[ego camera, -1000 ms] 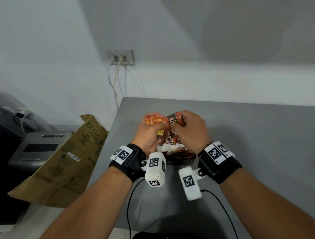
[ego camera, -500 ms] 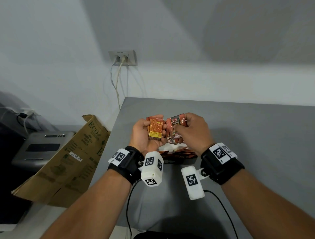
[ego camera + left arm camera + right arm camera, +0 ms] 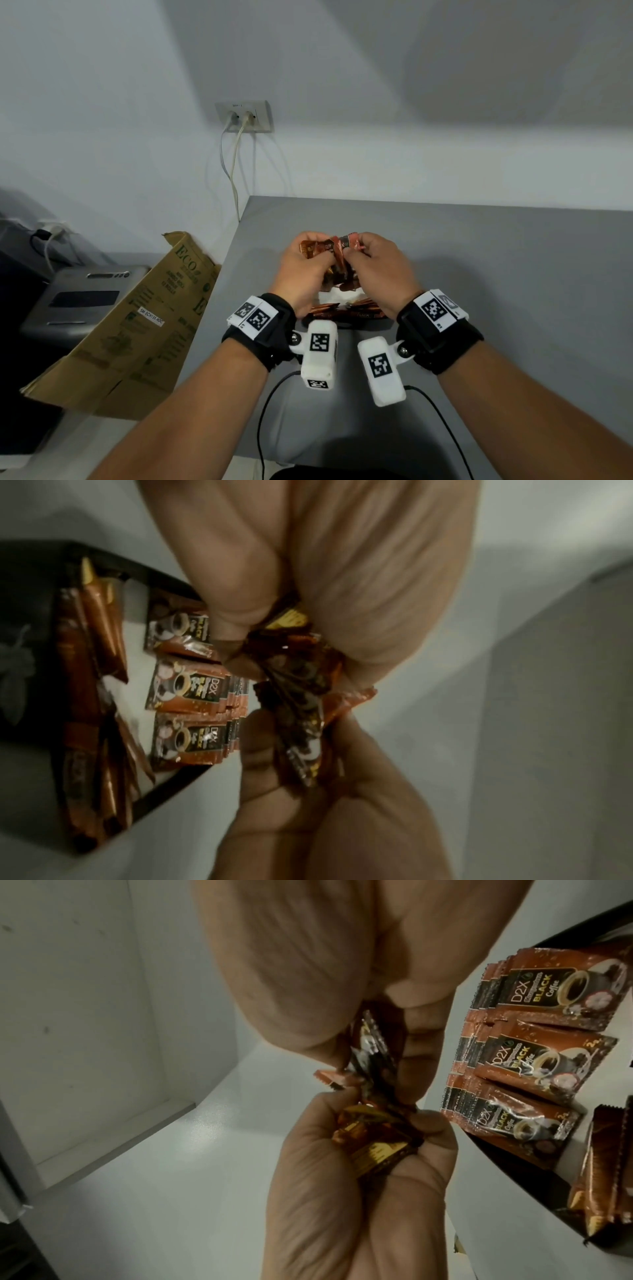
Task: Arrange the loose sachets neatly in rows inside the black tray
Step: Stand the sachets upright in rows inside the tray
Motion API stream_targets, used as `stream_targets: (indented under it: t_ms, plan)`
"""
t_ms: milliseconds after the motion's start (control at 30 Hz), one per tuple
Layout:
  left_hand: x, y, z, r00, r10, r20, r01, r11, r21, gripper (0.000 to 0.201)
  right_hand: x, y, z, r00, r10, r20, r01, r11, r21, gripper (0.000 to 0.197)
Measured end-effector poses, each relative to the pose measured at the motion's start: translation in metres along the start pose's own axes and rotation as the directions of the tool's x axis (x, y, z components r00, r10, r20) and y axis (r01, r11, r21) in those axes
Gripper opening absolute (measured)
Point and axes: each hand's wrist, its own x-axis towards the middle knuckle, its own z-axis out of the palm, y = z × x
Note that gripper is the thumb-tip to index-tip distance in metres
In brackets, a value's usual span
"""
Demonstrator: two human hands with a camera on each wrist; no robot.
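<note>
Right wrist view: "D2X BLACK Coffee" sachets (image 3: pixel 534 1053) in rows; both hands' fingers (image 3: pixel 387 1139) curled round a loose bunch (image 3: pixel 137 1053).

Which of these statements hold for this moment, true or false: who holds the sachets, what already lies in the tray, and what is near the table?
1. Both hands hold sachets above the tray. True: the left hand and right hand grip a bunch of sachets together.
2. The black tray holds nothing yet. False: flat coffee sachets lie in overlapping rows in it, with long stick sachets beside them.
3. The right hand rests flat on the table. False: its fingers pinch sachets in the air.
4. A piece of cardboard leans at the table's left edge. True.
5. Nothing is plugged into the wall socket. False: two cables hang from it.
</note>
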Motion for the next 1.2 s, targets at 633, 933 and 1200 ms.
stream_targets:
  t_ms: [633,933,1200]
  plan:
    - [0.011,-0.003,-0.005,0.989,-0.137,0.048,0.143,0.977,-0.158,0.031,0.011,0.000,-0.022,0.964,0.250,0.093,-0.266,0.874,0.406,0.019]
    - [0.012,-0.002,0.002,0.989,-0.137,0.055,0.145,0.973,-0.178,0.032,0.010,0.000,-0.015,0.991,0.112,0.078,-0.128,0.960,0.248,0.019]
    - [0.017,0.002,-0.001,0.984,-0.172,0.051,0.179,0.962,-0.205,0.020,0.011,-0.006,-0.023,0.978,0.143,0.152,-0.195,0.881,0.431,0.021]
